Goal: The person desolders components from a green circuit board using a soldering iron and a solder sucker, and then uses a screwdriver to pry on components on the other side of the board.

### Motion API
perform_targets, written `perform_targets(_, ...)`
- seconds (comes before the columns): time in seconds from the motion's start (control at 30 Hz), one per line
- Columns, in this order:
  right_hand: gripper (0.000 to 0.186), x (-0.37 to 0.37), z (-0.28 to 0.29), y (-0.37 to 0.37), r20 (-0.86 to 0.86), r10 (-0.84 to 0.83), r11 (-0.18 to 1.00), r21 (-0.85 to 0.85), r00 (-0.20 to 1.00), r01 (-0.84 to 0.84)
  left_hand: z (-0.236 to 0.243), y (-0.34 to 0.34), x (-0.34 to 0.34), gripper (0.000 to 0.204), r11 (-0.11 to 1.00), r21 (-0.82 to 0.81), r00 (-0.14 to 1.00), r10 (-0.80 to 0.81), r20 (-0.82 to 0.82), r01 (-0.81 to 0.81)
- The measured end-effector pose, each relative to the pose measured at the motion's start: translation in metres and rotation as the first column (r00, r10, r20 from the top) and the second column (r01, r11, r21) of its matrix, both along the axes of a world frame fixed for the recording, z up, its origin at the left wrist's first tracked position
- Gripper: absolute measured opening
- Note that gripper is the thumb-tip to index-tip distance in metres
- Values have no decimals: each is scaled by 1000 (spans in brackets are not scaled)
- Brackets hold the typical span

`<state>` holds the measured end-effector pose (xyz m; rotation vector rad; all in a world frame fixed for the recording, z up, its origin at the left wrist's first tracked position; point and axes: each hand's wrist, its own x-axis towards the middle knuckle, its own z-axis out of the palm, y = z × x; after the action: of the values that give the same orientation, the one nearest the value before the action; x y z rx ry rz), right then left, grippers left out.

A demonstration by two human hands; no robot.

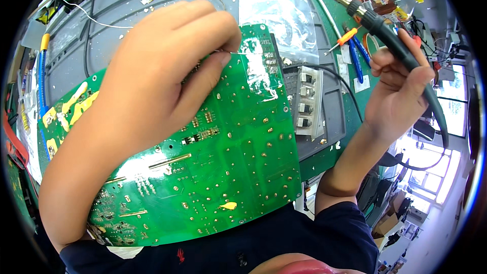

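A large green circuit board (243, 157) lies in front of me, solder side up, dotted with solder joints. Over its upper middle, my left hand (167, 66) pinches a thin silvery wire (235, 53) between thumb and forefinger. The wire's end points right, towards a shiny patch of joints near the board's upper right corner. Off to the right, my right hand (401, 81) grips the black handle of a soldering iron (378, 25). Its metal shaft slants up and left, away from the board. The left forearm covers part of the board's left side.
Beneath the board is a grey tray (182, 0) with white crumbs. A clear plastic bag (276, 10) and a strip of small black parts (308, 101) lie beside it. Further right are an orange screwdriver (347, 36) and blue-handled pliers (355, 61). A blue-and-yellow tool (43, 71) stands left.
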<state>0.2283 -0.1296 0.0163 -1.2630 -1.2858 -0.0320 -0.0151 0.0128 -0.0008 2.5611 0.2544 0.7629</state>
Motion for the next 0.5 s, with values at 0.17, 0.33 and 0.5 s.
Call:
perform_targets(0.17, 49, -6, 18, -11, -120, -16, 993, -115, 993, 2, 0, 3, -1, 12, 999, 36, 1000, -29, -8, 29)
perform_targets(0.33, 41, -10, 3, -27, -284, 57, 997, -34, 957, -70, 0, 2, -2, 11, 999, 41, 1000, -29, 1, 29)
perform_targets(0.5, 39, -7, -11, -36, -366, -52, 995, -103, 929, 15, 2, 1, 3, 11, 995, -52, 997, -80, 7, 80)
